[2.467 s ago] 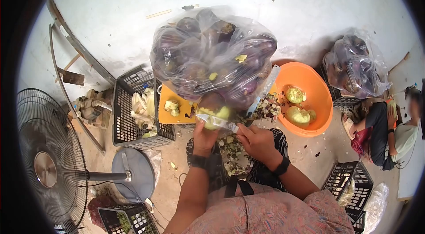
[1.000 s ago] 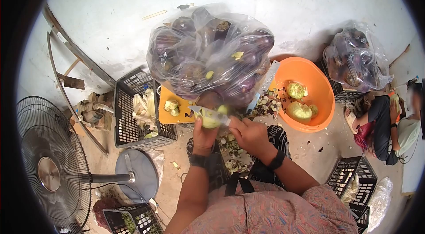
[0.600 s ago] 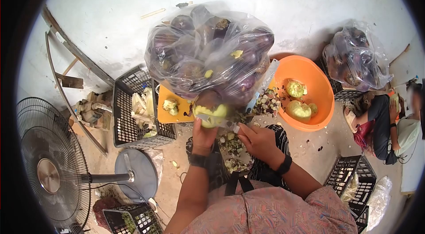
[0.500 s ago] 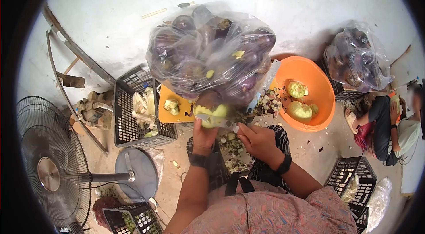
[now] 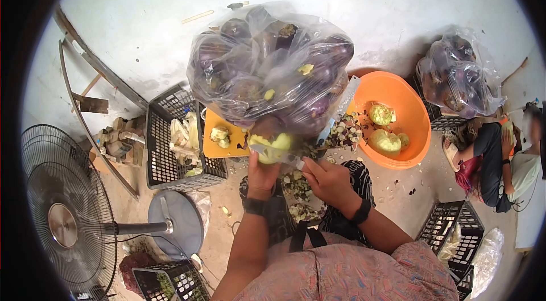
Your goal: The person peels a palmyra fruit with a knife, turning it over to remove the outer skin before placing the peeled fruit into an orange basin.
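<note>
My left hand is wrapped round the lower left side of a partly peeled eggplant, pale green where bare and dark purple at its far end. My right hand grips the handle of a knife, whose blade lies across the near side of the eggplant. Just beyond stands a large clear plastic bag of purple eggplants. Dark and pale peelings are heaped below the hands. To the right, an orange basin holds several peeled eggplants.
An orange board bears a cut-off piece. Left are a black crate with scraps and a standing fan. Another eggplant bag stands at right, near a seated person. A black crate sits lower right.
The knife and my right hand have shifted very slightly to the left and down along the eggplant. My left hand and the eggplant have hardly moved.
</note>
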Demonstrator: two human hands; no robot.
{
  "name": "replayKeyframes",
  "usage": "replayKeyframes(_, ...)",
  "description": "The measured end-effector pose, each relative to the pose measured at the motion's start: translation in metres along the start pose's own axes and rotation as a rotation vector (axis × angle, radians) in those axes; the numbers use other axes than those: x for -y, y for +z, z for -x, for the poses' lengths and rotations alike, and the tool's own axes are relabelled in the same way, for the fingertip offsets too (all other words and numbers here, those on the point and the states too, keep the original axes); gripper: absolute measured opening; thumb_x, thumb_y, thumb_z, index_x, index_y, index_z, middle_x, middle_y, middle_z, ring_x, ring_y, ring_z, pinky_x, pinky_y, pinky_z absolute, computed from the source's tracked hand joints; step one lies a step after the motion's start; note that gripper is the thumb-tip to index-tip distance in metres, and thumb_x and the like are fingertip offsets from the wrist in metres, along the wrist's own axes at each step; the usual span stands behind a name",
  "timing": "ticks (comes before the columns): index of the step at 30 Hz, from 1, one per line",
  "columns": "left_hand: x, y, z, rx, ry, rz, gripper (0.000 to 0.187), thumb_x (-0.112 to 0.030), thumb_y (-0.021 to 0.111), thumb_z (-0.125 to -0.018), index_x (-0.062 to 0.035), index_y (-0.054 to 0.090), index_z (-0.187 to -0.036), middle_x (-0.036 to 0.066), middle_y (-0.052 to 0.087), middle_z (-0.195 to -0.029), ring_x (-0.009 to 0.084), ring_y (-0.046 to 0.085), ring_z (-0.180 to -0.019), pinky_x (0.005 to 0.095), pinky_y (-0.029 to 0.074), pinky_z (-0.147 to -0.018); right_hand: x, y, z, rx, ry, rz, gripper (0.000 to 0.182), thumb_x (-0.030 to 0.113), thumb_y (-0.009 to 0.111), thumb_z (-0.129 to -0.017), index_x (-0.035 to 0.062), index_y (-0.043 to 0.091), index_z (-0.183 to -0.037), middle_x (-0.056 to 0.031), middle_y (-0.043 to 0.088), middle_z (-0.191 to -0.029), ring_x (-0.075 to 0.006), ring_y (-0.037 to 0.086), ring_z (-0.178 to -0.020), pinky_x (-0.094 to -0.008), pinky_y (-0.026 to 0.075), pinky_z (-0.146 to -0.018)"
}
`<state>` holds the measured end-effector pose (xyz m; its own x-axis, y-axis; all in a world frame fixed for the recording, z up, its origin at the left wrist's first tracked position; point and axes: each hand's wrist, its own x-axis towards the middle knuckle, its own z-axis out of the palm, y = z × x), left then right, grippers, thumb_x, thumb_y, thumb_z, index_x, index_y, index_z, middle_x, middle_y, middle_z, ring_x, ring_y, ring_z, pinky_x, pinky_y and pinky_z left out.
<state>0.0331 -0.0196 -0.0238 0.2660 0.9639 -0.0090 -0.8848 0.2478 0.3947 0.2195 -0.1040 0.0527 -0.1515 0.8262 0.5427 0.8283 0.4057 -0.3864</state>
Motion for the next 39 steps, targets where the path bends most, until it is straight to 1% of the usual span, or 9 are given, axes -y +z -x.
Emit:
replayKeyframes(8, 0.002, -0.011, -0.001, 0.021, -0.004, -0.006, 0.054, -0.036, 0.062, -0.093, -0.0114, 0.043, -0.137, 0.008, 0.052, -0.134, 0.0284, 0.050, -0.125, 0.0476, 0.039, -0.108, 0.007, 0.005, -0.015, -0.054, -0.054, 0.094, 0.030, 0.024, 0.070, -0.082, 0.0107, 0.068, -0.110, -0.0033, 0.052, -0.067, -0.0227, 0.056, -0.055, -0.0363, 0.044, -0.049)
replayKeyframes(11, 0.002, -0.013, -0.001, 0.035, -0.012, 0.023, 0.051, -0.034, 0.062, -0.093, -0.0128, 0.044, -0.136, 0.007, 0.053, -0.132, 0.0279, 0.052, -0.123, 0.0482, 0.039, -0.108, 0.006, 0.009, -0.019, -0.092, -0.080, 0.072, 0.033, 0.020, 0.072, -0.082, 0.0111, 0.068, -0.113, -0.0037, 0.053, -0.065, -0.0228, 0.056, -0.052, -0.0343, 0.045, -0.048)
replayKeyframes(19, 0.003, -0.005, -0.001, 0.014, -0.014, 0.014, 0.048, -0.031, 0.062, -0.093, -0.0165, 0.044, -0.136, 0.005, 0.052, -0.132, 0.0269, 0.049, -0.125, 0.0485, 0.039, -0.107, -0.005, -0.003, 0.000, -0.018, -0.013, 0.057, 0.034, 0.023, 0.070, -0.083, 0.0102, 0.066, -0.114, -0.0043, 0.055, -0.069, -0.0241, 0.057, -0.056, -0.0368, 0.045, -0.050)
replayKeyframes(20, 0.004, -0.005, -0.002, 0.014, -0.017, 0.015, 0.048, -0.031, 0.062, -0.093, -0.0165, 0.044, -0.136, 0.005, 0.052, -0.132, 0.0269, 0.049, -0.125, 0.0485, 0.039, -0.107, -0.006, -0.003, 0.001, -0.035, -0.017, 0.051, 0.035, 0.024, 0.070, -0.083, 0.0103, 0.065, -0.115, -0.0043, 0.055, -0.069, -0.0242, 0.057, -0.056, -0.0367, 0.045, -0.050)
replayKeyframes(22, 0.008, -0.006, -0.002, -0.046, 0.061, -0.079, 0.052, -0.042, 0.061, -0.093, -0.0125, 0.048, -0.133, 0.008, 0.056, -0.131, 0.0293, 0.054, -0.122, 0.0482, 0.044, -0.102, -0.006, -0.003, 0.001, -0.027, -0.016, 0.062, 0.035, 0.024, 0.070, -0.083, 0.0102, 0.066, -0.114, -0.0044, 0.055, -0.069, -0.0243, 0.057, -0.055, -0.0366, 0.045, -0.049)
replayKeyframes(30, 0.005, -0.004, -0.002, -0.024, 0.064, -0.071, 0.051, -0.040, 0.060, -0.093, -0.0113, 0.047, -0.134, 0.008, 0.053, -0.134, 0.0287, 0.051, -0.124, 0.0486, 0.042, -0.104, 0.001, 0.009, -0.018, -0.102, -0.047, 0.057, 0.032, 0.020, 0.073, -0.081, 0.0107, 0.069, -0.112, -0.0052, 0.056, -0.066, -0.0236, 0.057, -0.051, -0.0351, 0.045, -0.047)
replayKeyframes(34, 0.005, -0.010, -0.005, -0.001, 0.064, -0.037, 0.051, -0.042, 0.056, -0.094, -0.0103, 0.048, -0.133, 0.008, 0.055, -0.133, 0.0279, 0.052, -0.123, 0.0475, 0.043, -0.103, 0.003, 0.012, -0.025, -0.109, -0.042, 0.051, 0.026, 0.025, 0.068, -0.085, 0.0124, 0.067, -0.108, -0.0051, 0.054, -0.067, -0.0258, 0.057, -0.053, -0.0384, 0.044, -0.047)
replayKeyframes(35, 0.002, -0.012, -0.004, 0.018, 0.010, 0.042, 0.043, -0.031, 0.058, -0.095, -0.0121, 0.046, -0.132, 0.005, 0.056, -0.127, 0.0249, 0.052, -0.120, 0.0492, 0.039, -0.106, 0.004, 0.012, -0.024, -0.115, -0.057, 0.055, 0.026, 0.025, 0.068, -0.085, 0.0122, 0.067, -0.108, -0.0053, 0.054, -0.067, -0.0260, 0.058, -0.053, -0.0384, 0.045, -0.047)
replayKeyframes(39, 0.002, -0.012, -0.005, 0.014, 0.042, 0.018, 0.042, -0.030, 0.059, -0.095, -0.0112, 0.048, -0.130, 0.006, 0.057, -0.126, 0.0264, 0.053, -0.119, 0.0504, 0.041, -0.104, 0.002, 0.008, -0.019, -0.127, -0.057, 0.042, 0.026, 0.025, 0.068, -0.085, 0.0112, 0.067, -0.108, -0.0056, 0.054, -0.066, -0.0252, 0.058, -0.054, -0.0378, 0.045, -0.047)
